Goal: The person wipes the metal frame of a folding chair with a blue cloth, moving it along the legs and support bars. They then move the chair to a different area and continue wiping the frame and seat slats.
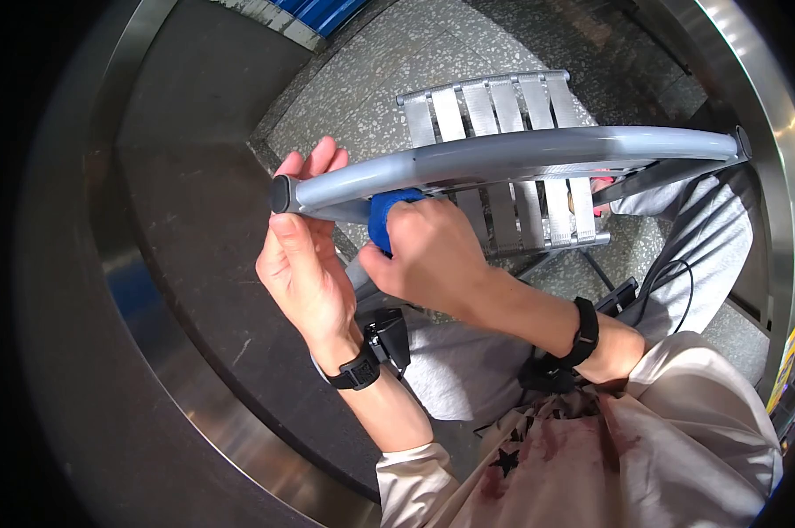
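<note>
A curved grey tube (pixel 521 151) with dark end caps spans the middle of the head view. Near its left end cap (pixel 281 194), my left hand (pixel 305 273) supports it, thumb in front and fingertips showing behind. My right hand (pixel 437 255) is closed around a blue cloth (pixel 382 220) and presses it to the underside of the tube near that end. Beyond and beneath the tube lies a seat of pale webbing straps (pixel 507 110) strung between metal bars. How the tube joins the seat is partly hidden.
A dark panel with a metal rim (pixel 142 304) curves along the left. Speckled floor (pixel 371 97) shows behind the seat. My grey-trousered leg (pixel 710 238) is at the right, with a black cable (pixel 684 282) by it. A blue ribbed object (pixel 323 13) stands at the top.
</note>
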`<state>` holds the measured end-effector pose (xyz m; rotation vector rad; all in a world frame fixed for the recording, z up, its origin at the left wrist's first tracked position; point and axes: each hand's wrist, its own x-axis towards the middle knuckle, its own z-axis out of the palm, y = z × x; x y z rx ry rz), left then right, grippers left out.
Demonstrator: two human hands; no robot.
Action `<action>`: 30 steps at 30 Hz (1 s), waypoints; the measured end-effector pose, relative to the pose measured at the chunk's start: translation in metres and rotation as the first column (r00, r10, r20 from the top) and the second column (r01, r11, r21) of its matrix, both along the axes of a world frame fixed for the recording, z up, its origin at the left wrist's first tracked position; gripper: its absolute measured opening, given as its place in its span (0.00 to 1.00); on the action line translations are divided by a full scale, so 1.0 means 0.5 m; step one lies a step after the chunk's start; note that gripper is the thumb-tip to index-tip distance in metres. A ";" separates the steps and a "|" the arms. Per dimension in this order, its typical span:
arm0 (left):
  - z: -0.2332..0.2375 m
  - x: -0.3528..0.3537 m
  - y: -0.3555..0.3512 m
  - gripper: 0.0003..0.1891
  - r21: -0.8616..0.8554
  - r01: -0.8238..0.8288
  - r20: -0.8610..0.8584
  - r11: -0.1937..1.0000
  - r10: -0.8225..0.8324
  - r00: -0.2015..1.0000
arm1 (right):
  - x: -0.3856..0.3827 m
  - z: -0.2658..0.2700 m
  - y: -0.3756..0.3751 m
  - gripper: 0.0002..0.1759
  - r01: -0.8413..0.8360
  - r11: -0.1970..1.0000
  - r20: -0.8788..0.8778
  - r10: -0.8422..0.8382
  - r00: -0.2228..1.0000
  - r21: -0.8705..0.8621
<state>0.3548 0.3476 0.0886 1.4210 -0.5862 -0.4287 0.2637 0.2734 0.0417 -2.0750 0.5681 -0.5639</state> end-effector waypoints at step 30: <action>-0.004 0.008 0.014 0.23 -0.213 0.030 -0.226 0.976 -0.079 0.971 | -0.091 0.296 -0.156 0.21 -0.144 0.937 0.470 -0.024 0.883 0.319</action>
